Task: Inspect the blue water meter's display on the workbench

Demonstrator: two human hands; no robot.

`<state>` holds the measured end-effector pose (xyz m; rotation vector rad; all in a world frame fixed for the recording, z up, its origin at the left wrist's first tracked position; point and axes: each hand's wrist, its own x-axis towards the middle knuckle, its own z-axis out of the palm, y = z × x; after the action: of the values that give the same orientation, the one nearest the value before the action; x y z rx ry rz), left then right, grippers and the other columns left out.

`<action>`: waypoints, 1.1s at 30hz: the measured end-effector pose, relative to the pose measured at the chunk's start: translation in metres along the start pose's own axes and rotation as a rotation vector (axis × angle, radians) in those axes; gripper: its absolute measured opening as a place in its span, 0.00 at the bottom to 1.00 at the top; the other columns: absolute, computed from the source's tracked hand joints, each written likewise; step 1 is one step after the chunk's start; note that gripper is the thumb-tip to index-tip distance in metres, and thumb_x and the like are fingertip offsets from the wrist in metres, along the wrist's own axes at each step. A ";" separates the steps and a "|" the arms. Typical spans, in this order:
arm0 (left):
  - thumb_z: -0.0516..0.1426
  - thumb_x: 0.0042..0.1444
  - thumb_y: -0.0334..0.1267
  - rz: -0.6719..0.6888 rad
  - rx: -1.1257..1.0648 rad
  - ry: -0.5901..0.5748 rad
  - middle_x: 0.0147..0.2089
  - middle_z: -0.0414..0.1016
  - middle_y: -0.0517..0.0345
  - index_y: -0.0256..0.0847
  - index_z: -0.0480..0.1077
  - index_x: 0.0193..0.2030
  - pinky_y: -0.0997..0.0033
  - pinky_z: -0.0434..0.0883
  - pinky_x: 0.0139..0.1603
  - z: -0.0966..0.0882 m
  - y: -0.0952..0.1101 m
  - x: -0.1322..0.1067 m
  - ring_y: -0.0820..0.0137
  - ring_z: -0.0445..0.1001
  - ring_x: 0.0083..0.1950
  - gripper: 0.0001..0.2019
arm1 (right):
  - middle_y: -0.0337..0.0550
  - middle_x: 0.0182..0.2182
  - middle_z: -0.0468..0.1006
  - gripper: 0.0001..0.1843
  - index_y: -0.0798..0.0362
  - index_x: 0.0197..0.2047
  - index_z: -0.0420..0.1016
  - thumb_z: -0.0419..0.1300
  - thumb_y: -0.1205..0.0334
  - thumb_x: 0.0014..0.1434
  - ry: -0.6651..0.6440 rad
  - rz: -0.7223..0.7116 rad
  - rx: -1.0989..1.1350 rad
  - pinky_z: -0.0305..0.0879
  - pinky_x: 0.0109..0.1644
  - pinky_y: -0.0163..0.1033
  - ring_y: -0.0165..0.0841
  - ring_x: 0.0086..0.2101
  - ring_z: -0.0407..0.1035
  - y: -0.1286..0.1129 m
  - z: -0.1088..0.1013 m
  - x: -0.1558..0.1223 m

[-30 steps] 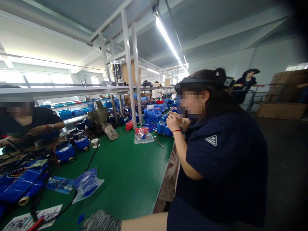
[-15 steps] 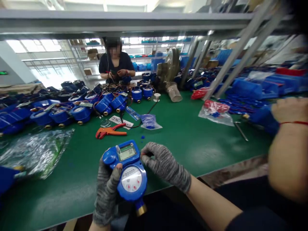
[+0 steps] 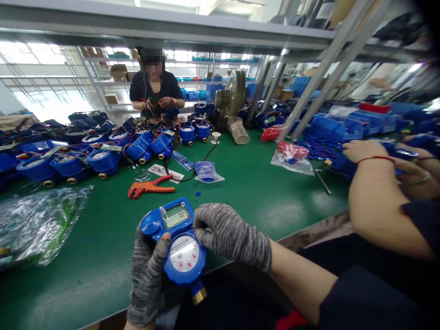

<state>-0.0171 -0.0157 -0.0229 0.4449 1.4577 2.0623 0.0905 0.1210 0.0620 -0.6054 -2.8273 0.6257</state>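
A blue water meter (image 3: 184,273) with a brass threaded end is tilted up in front of me, over the table's near edge. Its small screen (image 3: 177,218) shows digits, and a round white dial with red pointers sits below. My left hand (image 3: 146,272), in a grey fingerless glove, is closed around the meter's left side, thumb on the front. My right hand (image 3: 230,231), gloved the same way, has its fingers curled and pinched against the right edge beside the screen. Whatever is between those fingertips is hidden.
Orange cutters (image 3: 150,186), a bag of blue parts (image 3: 208,172) and a tiny blue piece (image 3: 198,194) lie beyond the meter. Several meters (image 3: 103,161) line the left. At right, a co-worker's arm (image 3: 374,192) reaches over the table near a metal rod (image 3: 322,181).
The view has swung to the right, showing more of the neighbouring co-worker's hands. My right fingers have come closer against the meter's edge; my left hand keeps its hold.
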 end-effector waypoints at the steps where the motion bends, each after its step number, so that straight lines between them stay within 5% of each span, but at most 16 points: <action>1: 0.65 0.53 0.46 -0.001 -0.009 -0.004 0.61 0.68 0.48 0.50 0.57 0.66 0.61 0.75 0.51 0.000 0.001 0.000 0.55 0.73 0.55 0.35 | 0.39 0.28 0.73 0.03 0.56 0.29 0.74 0.61 0.70 0.54 -0.014 -0.007 -0.028 0.62 0.38 0.34 0.30 0.31 0.66 -0.001 -0.001 0.000; 9: 0.65 0.53 0.44 0.033 0.035 -0.025 0.60 0.69 0.50 0.49 0.60 0.64 0.56 0.73 0.56 -0.006 -0.001 0.003 0.55 0.73 0.56 0.32 | 0.50 0.34 0.75 0.12 0.57 0.36 0.76 0.53 0.61 0.63 0.064 -0.291 -0.153 0.64 0.40 0.44 0.39 0.34 0.67 0.019 0.013 -0.007; 17: 0.65 0.54 0.45 0.020 0.071 -0.022 0.59 0.69 0.50 0.50 0.59 0.64 0.57 0.74 0.54 -0.007 0.000 0.005 0.55 0.73 0.55 0.33 | 0.47 0.37 0.75 0.10 0.57 0.42 0.74 0.54 0.62 0.65 0.072 -0.485 -0.129 0.64 0.46 0.42 0.36 0.39 0.67 0.036 0.015 -0.004; 23: 0.65 0.53 0.46 0.039 0.064 0.015 0.54 0.73 0.51 0.46 0.62 0.61 0.66 0.75 0.51 -0.001 0.007 0.002 0.58 0.74 0.54 0.30 | 0.47 0.38 0.75 0.11 0.56 0.45 0.74 0.52 0.63 0.67 0.167 -0.523 -0.158 0.63 0.47 0.44 0.36 0.38 0.66 0.033 0.023 -0.022; 29: 0.65 0.52 0.46 0.052 0.080 -0.021 0.59 0.70 0.50 0.46 0.61 0.62 0.59 0.73 0.55 -0.001 0.005 0.007 0.56 0.73 0.56 0.32 | 0.54 0.38 0.77 0.14 0.63 0.47 0.75 0.52 0.65 0.66 0.244 -0.554 -0.346 0.66 0.44 0.50 0.42 0.38 0.69 0.024 0.019 -0.036; 33: 0.67 0.50 0.46 0.096 0.121 -0.006 0.59 0.69 0.48 0.44 0.62 0.62 0.57 0.71 0.58 0.000 0.005 0.011 0.55 0.71 0.57 0.34 | 0.49 0.41 0.78 0.15 0.56 0.46 0.76 0.50 0.60 0.68 0.131 -0.338 0.076 0.67 0.46 0.45 0.38 0.40 0.71 0.038 0.012 -0.030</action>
<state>-0.0269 -0.0102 -0.0191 0.5791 1.5912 2.0510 0.1275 0.1349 0.0322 -0.1424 -2.6788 0.6009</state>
